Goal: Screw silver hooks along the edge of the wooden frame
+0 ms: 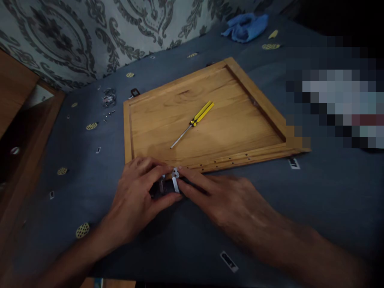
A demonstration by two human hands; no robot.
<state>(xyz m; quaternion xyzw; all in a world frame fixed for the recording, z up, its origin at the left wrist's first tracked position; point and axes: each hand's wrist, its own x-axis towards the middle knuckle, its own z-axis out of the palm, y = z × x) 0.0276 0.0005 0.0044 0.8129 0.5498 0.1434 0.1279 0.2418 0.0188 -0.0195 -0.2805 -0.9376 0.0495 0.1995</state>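
A framed wooden panel (162,116) lies flat, with a row of small dark holes along its near edge. At that edge, toward the left, sits a shiny metal hinge (175,174) with a holed plate. My left hand (135,196) curls around the hinge from the left, thumb below and fingers over the panel's edge. From the right, the fingertips of my right hand (231,200) press together against the hinge plate. My fingers cover part of the hinge. A screwdriver (202,114) with a yellow and black handle rests on the panel, its tip toward my hands.
Loose metal hardware (108,97) and several small screws (108,116) lie left of the panel on the dark blue patterned cloth (120,256). A blue rag (246,27) is at the back. Wooden furniture (33,160) borders the left side. Pixelation covers the right side.
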